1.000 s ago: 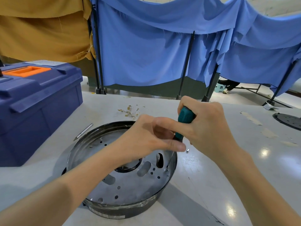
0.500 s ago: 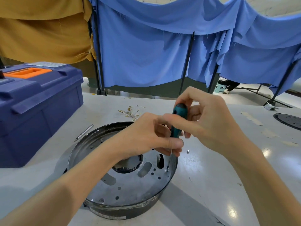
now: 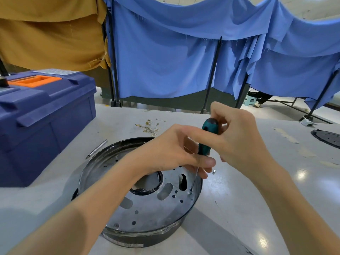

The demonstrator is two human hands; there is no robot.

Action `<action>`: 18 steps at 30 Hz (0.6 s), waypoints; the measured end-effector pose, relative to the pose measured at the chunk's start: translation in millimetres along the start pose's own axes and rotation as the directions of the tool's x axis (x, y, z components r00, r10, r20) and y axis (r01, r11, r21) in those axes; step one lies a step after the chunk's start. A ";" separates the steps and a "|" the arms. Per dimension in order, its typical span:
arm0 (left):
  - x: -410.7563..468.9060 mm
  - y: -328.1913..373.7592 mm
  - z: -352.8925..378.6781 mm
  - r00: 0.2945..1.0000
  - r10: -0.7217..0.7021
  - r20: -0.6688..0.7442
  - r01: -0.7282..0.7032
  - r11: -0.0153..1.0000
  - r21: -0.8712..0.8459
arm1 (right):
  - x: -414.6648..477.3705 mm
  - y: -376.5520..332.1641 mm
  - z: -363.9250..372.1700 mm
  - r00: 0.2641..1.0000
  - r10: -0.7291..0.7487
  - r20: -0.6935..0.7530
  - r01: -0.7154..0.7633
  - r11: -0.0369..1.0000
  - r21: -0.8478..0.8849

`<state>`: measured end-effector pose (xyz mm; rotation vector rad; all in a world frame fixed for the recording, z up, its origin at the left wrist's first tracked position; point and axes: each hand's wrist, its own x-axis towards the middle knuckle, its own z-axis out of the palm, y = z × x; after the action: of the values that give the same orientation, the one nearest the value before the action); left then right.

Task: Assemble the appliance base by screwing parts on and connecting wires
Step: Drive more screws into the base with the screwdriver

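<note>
Sitting at the far left of the desk (image 3: 257,208): blue toolbox (image 3: 46,116) with an orange lid inset. A thin metal pin (image 3: 97,149) lies between the toolbox and the base, touching neither.

The base (image 3: 139,208), a round metal pan with many holes and slots, rests flat on the desk at centre, near the front edge. Small gold terminals (image 3: 150,127) lie scattered just behind it.

The left hand (image 3: 171,150) reaches over the base from the left. Its fingers (image 3: 204,174) are curled under and the thumb lies across on top, pinching the screwdriver's bare shaft just below the handle.

The screwdriver (image 3: 207,137) has a teal handle and stands tilted, handle up and to the right, tip down and to the left. The tip sits on a screw (image 3: 190,192) in the base plate, close to its right rim, below both hands.

The right hand (image 3: 239,138) grips the top of the handle: thumb laid across the front, fingers (image 3: 220,115) curled round the back.

One small metal part (image 3: 214,172) lies loose on the desk just right of the base rim, under the hands.

A black disc (image 3: 329,137) lies at the far right edge, well apart from the base.
</note>
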<state>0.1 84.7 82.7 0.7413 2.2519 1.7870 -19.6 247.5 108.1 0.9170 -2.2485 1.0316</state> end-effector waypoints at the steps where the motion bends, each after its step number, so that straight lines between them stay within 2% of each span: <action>1: 0.5 -1.1 0.8 1.000 -0.006 -0.005 0.006 1.000 -0.004 | 0.2 -0.2 -0.2 1.000 0.003 0.002 -0.003 0.999 -0.032; 2: 0.6 -1.9 0.3 1.000 -0.016 0.003 0.016 1.000 -0.006 | 0.6 -0.3 -2.4 0.999 0.015 0.034 -0.015 1.000 -0.018; 4: 0.5 -3.1 -3.3 0.998 -0.038 0.041 0.039 0.999 -0.019 | 0.1 0.3 -8.4 0.990 0.036 0.135 -0.052 0.991 0.119; 6: -1.2 -3.1 -5.9 0.996 -0.062 0.069 0.064 0.997 -0.037 | -0.7 2.4 -11.3 0.988 -0.007 0.151 -0.025 0.978 0.205; 9: -1.9 -5.7 -1.5 0.996 -0.069 0.048 0.072 0.996 -0.053 | -0.6 1.4 -5.1 0.997 -0.017 0.080 0.002 0.981 0.192; 11: -1.4 -9.1 2.5 0.998 -0.066 -0.014 0.065 0.995 -0.075 | 0.2 0.1 1.8 0.999 0.009 0.034 -0.012 0.996 0.087; 14: -1.7 -9.9 3.8 0.997 -0.063 -0.047 0.058 0.992 -0.111 | 1.4 -1.1 0.9 0.996 0.021 0.084 -0.020 1.000 -0.014; 18: -3.4 -8.8 0.5 0.997 -0.070 -0.044 0.067 0.995 -0.071 | 1.2 2.3 -10.8 0.975 -0.003 0.222 -0.042 0.979 0.199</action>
<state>0.8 82.2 73.7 0.6081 2.2031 1.8580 -20.4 256.7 114.2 1.1483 -2.3666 1.2401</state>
